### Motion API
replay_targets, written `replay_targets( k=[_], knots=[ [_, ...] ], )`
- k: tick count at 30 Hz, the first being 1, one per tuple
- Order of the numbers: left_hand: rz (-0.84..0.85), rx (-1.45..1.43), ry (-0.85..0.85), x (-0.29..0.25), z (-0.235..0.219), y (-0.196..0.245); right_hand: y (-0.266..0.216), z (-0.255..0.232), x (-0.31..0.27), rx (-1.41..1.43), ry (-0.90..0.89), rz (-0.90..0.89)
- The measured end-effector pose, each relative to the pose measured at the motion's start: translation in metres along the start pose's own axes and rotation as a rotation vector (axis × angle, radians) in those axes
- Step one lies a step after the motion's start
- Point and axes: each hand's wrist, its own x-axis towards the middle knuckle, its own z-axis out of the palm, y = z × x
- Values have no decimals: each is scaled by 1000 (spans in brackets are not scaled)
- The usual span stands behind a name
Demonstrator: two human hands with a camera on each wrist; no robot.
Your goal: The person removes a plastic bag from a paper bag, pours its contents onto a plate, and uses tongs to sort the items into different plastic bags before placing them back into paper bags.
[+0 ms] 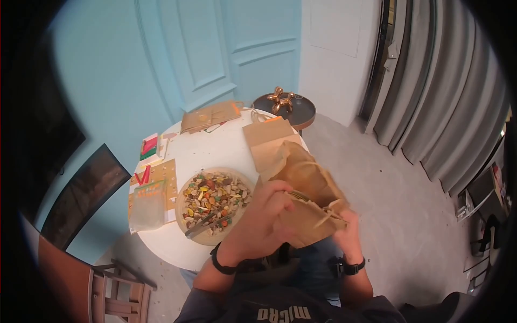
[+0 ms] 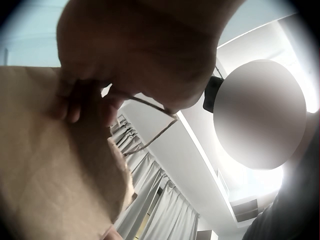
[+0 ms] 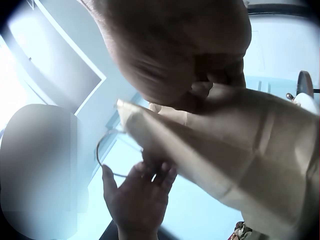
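Observation:
A brown kraft paper bag (image 1: 309,229) hangs off the near right side of the table, its mouth spread wide toward the camera. At its near rim, my left hand (image 1: 264,215) grips the paper, fingers bent over the edge. My right hand (image 1: 347,234) pinches the rim at the right corner. In the left wrist view a thin cord handle (image 2: 150,104) loops out from the rim near the left fingers. Left of the bag is a round board (image 1: 239,173) heaped with mixed colorful pieces (image 1: 210,199), with dark tongs (image 1: 207,222) lying across them.
A flat kraft bag (image 1: 264,137) lies behind the held one, and a stack of folded bags (image 1: 211,116) sits at the back. Toward the left edge are a clear plastic pouch (image 1: 148,207) and red strips (image 1: 144,175). A side table holds a copper balloon-dog figure (image 1: 283,100).

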Motion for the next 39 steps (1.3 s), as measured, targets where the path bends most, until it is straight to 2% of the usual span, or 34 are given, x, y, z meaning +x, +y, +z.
replay_targets(
  k=[1,4,6,8,10,11,14,16,18,22,24,26,28,30,31,34,36,39],
  knots=[
    [-3,22,27,0,0,2,4,4,2,24,-73,17],
    [-17,68,99,0,-4,2,0,6,12,-2,-108,36],
    [-32,69,147,-4,-9,-1,2,8,6,328,-56,86],
    [-29,82,152,-5,-7,-7,2,13,-7,312,-4,30],
    [7,99,141,-6,-2,-15,-4,18,-20,-40,48,-155],
    [43,114,124,-5,0,-20,-8,19,-22,-239,43,-122],
    [86,48,98,-14,-3,-20,3,29,-18,-177,204,-84],
    [90,18,114,-36,-16,-15,21,18,-14,-203,187,69],
    [96,37,154,-59,-31,-7,16,15,4,-205,216,-24],
    [-8,133,233,-125,-61,-12,7,-7,48,-325,174,-137],
    [-94,167,352,-153,-69,-11,-27,10,75,-301,240,-276],
    [-149,237,448,-181,-77,-20,-53,25,107,-320,234,-335],
    [-255,316,594,-203,-82,-26,-65,31,143,-386,160,-315],
    [-322,445,684,-230,-89,-51,-65,52,187,-353,81,-272],
    [-386,445,791,-234,-90,-58,-60,65,210,-338,43,-250],
    [-475,483,925,-262,-91,-97,-31,110,283,-333,-60,-270],
    [-504,499,948,-275,-87,-110,-16,142,327,-344,-90,-246],
    [-507,493,965,-275,-85,-110,-39,184,356,-317,57,-321]
  ],
)
